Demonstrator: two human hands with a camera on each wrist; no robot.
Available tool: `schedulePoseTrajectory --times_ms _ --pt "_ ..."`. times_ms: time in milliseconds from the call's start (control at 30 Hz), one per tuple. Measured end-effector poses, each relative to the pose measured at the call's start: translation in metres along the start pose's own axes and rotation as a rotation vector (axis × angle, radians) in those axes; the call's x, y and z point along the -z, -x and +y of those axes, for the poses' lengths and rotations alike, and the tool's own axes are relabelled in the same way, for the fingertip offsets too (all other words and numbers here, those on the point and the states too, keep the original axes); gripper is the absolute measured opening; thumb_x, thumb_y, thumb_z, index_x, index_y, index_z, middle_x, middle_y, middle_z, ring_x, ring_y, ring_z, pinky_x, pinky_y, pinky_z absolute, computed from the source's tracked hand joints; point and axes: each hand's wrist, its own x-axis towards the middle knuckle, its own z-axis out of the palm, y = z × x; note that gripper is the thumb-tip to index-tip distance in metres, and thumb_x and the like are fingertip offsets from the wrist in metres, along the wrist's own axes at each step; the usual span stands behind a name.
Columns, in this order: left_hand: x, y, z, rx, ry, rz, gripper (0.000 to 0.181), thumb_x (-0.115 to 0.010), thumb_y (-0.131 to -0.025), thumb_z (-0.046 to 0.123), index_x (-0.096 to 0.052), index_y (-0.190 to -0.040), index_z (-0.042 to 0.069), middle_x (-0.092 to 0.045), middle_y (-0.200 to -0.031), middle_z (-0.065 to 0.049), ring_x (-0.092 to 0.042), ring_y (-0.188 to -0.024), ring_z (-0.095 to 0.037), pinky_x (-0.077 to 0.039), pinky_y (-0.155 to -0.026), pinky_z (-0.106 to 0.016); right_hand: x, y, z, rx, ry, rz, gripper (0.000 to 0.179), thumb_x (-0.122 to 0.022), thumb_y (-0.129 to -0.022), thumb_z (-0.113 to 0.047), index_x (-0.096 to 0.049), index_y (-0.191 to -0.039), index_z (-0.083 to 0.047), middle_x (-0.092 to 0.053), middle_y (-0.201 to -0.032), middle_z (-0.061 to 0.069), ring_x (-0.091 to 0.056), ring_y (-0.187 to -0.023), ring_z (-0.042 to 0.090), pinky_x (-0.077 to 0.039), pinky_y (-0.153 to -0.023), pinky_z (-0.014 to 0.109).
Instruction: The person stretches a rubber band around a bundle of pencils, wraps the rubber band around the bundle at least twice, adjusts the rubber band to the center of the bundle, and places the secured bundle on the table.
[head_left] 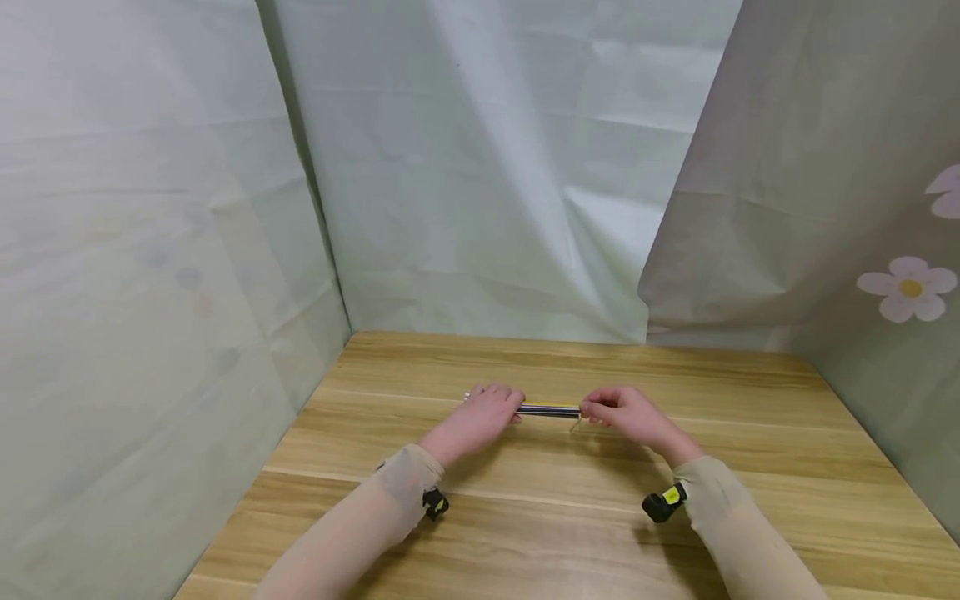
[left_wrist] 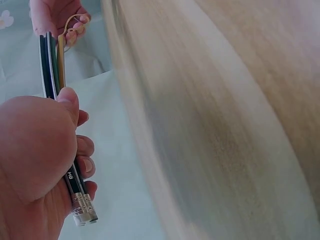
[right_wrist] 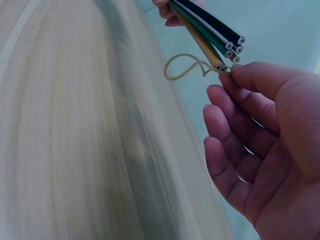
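A bundle of several pencils (head_left: 550,411), dark, green and yellow ones among them, lies across my left hand (head_left: 483,419), whose fingers and thumb wrap round it. In the left wrist view the metal-capped ends (left_wrist: 84,210) stick out below that hand. Flat, unsharpened pencil ends (right_wrist: 236,50) fan apart slightly on the other side. There my right hand (head_left: 626,415) pinches a thin yellowish rubber band (right_wrist: 182,55) between thumb and index finger, its other fingers loosely bent. A slack, twisted loop of the band hangs beside the yellow pencil; whether it goes round any pencil I cannot tell.
The wood-grain tabletop (head_left: 525,533) spreads under both forearms. Pale cloth sheets (head_left: 480,183) hang behind and on both sides, the right one printed with flowers (head_left: 910,288). Each wrist wears a small black camera (head_left: 663,503).
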Motion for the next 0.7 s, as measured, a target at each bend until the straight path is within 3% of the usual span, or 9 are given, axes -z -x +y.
schedulePoseTrajectory --times_ms 267,467,700 --pt "0.0008 0.0024 -0.0025 -0.008 0.001 0.011 0.018 -0.056 -0.111 0.029 -0.056 -0.115 0.012 -0.063 -0.103 -0.003 -0.061 -0.097 -0.022 -0.041 -0.078 -0.037 -0.0014 -0.0016 -0.0033 -0.016 0.021 0.002 0.026 -0.068 -0.108 -0.031 -0.078 -0.111 -0.007 -0.076 -0.106 0.015 -0.068 -0.096 0.030 -0.058 -0.086 0.046" --pt "-0.0036 0.0023 -0.0019 -0.007 0.009 -0.005 0.020 -0.057 -0.111 0.029 -0.057 -0.119 0.011 -0.064 -0.107 -0.004 -0.062 -0.101 -0.024 -0.046 -0.085 -0.040 -0.0010 -0.0025 -0.0053 0.001 0.039 -0.004 0.029 -0.066 -0.109 -0.029 -0.078 -0.116 -0.004 -0.076 -0.104 0.009 -0.069 -0.095 0.026 -0.057 -0.089 0.050" --pt "-0.0063 0.0029 -0.0011 0.007 -0.001 -0.035 0.020 -0.055 -0.112 0.030 -0.057 -0.120 0.012 -0.064 -0.108 -0.003 -0.061 -0.102 -0.022 -0.045 -0.087 -0.039 -0.0009 -0.0024 -0.0082 0.019 0.042 -0.008 0.031 -0.065 -0.109 -0.029 -0.077 -0.118 -0.001 -0.074 -0.102 0.004 -0.068 -0.098 0.034 -0.056 -0.091 0.055"
